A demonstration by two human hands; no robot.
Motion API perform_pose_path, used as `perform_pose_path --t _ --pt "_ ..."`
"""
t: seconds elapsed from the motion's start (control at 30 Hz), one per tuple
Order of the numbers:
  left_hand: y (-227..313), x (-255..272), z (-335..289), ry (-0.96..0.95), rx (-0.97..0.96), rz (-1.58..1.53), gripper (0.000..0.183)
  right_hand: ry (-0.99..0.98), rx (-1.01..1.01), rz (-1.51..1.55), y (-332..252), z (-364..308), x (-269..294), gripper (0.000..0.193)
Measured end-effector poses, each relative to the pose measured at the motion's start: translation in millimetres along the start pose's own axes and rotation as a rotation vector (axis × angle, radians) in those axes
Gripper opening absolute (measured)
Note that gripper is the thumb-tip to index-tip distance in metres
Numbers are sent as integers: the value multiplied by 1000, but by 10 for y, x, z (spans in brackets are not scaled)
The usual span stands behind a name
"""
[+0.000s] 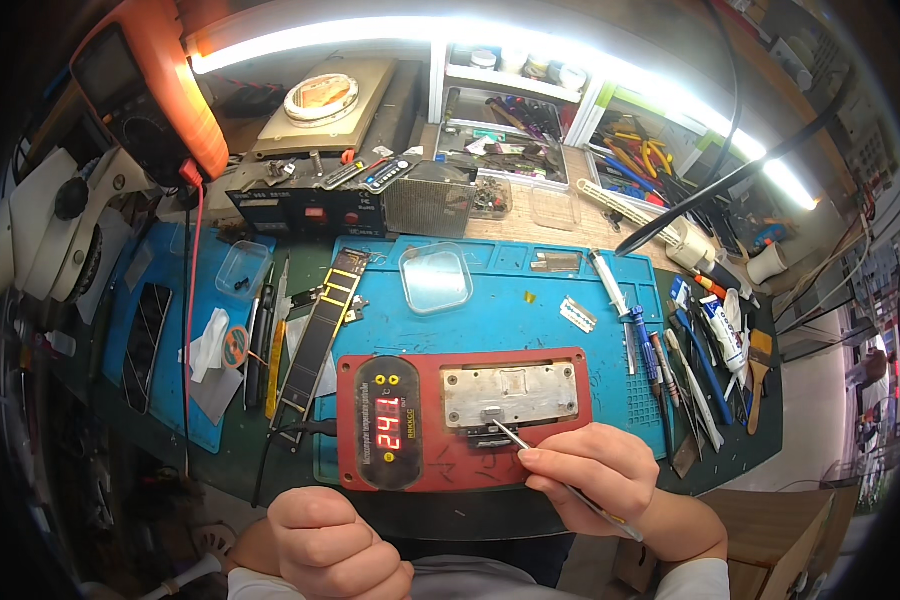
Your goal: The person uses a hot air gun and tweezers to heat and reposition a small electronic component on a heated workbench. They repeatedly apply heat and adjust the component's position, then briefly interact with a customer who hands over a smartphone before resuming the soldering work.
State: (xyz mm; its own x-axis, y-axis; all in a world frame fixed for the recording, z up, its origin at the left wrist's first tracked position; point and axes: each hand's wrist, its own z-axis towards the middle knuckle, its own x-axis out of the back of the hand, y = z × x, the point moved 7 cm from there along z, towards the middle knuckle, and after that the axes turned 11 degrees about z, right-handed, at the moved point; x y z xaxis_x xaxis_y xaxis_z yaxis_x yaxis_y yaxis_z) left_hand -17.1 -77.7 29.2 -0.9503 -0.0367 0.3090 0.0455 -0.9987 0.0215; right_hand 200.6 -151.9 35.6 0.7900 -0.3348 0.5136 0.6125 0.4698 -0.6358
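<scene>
My right hand (602, 480) pinches slim metal tweezers (511, 433). Their tip meets a small silvery piece (492, 414) at the front edge of a pale metal heating plate (550, 385). A dark slotted part lies just below that edge. The plate is set in a red preheater (510, 362), whose black control panel (382, 460) has a lit red display at the left. Closed into a fist, my left hand (332, 545) is in front of the preheater's left end, apart from it. Its curled fingers hide whatever may be inside.
Under the preheater lies a blue mat (530, 330) with a clear plastic box (436, 278). Dark strips (325, 335) and pens lie left; a syringe (608, 283), brushes and tools lie right. An orange multimeter (150, 90) overhangs the left; a black cable (710, 190) crosses the right.
</scene>
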Motion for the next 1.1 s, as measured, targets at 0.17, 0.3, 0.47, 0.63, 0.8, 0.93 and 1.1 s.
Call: perform_pose_path --t 0.17,0.3,0.47,0.63,0.8,0.93,1.1 --pt "4 -3 2 -19 -25 -6 40 19 37 -7 3 6 -3 35" --pt "3 5 11 -30 -34 0 39 21 42 -9 -8 14 -5 35" --pt "15 -2 109 42 -91 -56 40 25 41 -14 -1 3 -12 34" --pt "21 -17 142 185 -138 -113 37 -3 19 -14 -13 11 -13 28" --pt "39 -10 153 191 -107 -101 35 -8 19 -12 -22 17 -4 25" --pt "43 -16 164 190 -102 -94 36 14 35 -18 -15 12 -8 30" --pt "43 -26 154 189 -114 -96 38 20 44 -21 -4 6 -7 32"
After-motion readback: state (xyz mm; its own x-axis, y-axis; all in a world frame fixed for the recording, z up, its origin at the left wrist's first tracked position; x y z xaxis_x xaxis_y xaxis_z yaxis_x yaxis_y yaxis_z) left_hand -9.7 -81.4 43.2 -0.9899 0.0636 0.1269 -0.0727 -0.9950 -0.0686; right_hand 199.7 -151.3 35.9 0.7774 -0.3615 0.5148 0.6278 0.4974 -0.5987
